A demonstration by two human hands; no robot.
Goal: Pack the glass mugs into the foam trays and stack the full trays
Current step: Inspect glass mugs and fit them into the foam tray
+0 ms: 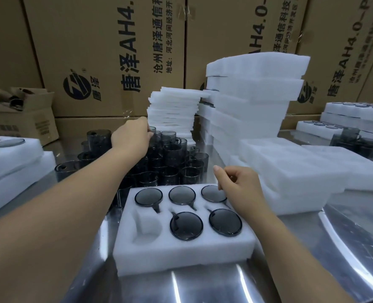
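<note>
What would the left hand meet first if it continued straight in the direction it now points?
Most likely a glass mug at the top of the mug pile; the left hand already seems to touch its rim. Behind it stands the stack of thin foam sheets, though depth is unclear.

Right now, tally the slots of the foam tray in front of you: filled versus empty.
Foam tray:
Slots holding a glass mug: 5
Empty slots: 1
Total slots: 6

Probably a warehouse: stacked printed cartons behind.
</note>
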